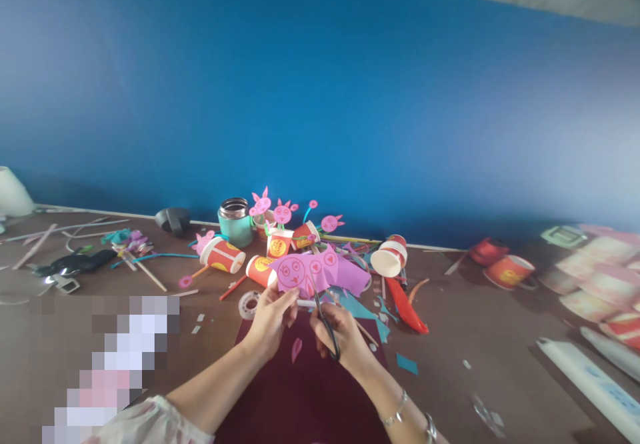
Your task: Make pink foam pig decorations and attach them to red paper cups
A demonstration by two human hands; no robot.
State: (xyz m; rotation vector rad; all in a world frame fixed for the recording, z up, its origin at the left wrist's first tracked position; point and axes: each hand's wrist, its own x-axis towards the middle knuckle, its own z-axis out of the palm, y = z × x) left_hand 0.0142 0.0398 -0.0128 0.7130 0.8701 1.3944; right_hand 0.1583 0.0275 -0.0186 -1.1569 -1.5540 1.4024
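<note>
My left hand (270, 317) pinches the lower edge of a pink sheet of paper (296, 272), on which a cat-like face and hearts are drawn in red. In my right hand (340, 334) is a pair of dark-handled scissors (325, 321), their blades up against the paper's lower right. A small pink cut-out (297, 349) lies below my hands on a dark maroon mat (260, 397). Behind the sheet, red paper cups (279, 244) carry pink animal-face cut-outs (283, 213). A roll of clear tape (249, 304) sits just left of my left hand.
A teal thermos (235, 221) stands near the blue wall. Red cups (510, 272), a white power strip (595, 384) and stacked cups (595, 277) occupy the right side. Paper scraps (407, 363), a red balloon-like piece (406, 307) and dark keys (75, 267) lie scattered about.
</note>
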